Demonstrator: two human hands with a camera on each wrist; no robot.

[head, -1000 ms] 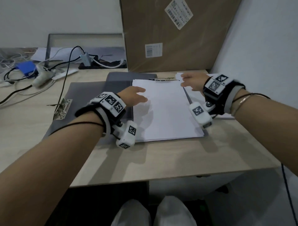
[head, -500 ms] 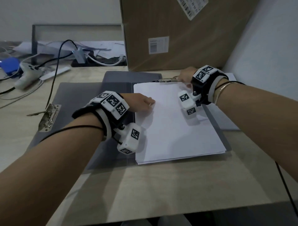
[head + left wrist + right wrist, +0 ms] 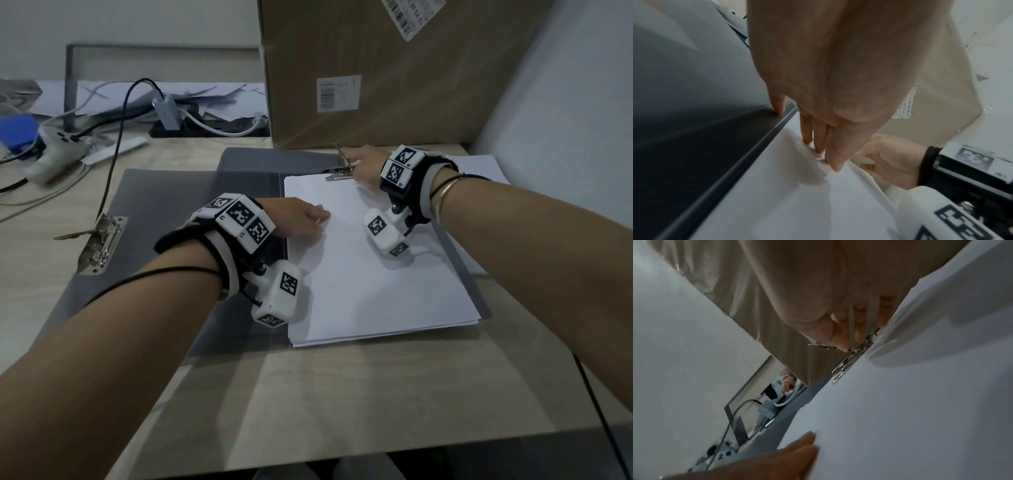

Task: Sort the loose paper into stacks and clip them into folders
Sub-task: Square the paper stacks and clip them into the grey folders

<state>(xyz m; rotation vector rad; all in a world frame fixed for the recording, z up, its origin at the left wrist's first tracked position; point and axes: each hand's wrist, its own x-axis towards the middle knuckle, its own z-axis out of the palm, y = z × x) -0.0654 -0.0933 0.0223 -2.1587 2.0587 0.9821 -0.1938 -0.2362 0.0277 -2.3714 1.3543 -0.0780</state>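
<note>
Counted two grey folders (image 3: 205,192), each with one metal clip (image 3: 339,173); counted one paper stack (image 3: 370,267) squared on the nearer folder's right leaf, top edge at that clip. Pressed flat by left hand (image 3: 301,219), fingers straight and together. Clip lever pinched by right hand (image 3: 366,161). Judged clamping unfinished; second folder unfilled
</note>
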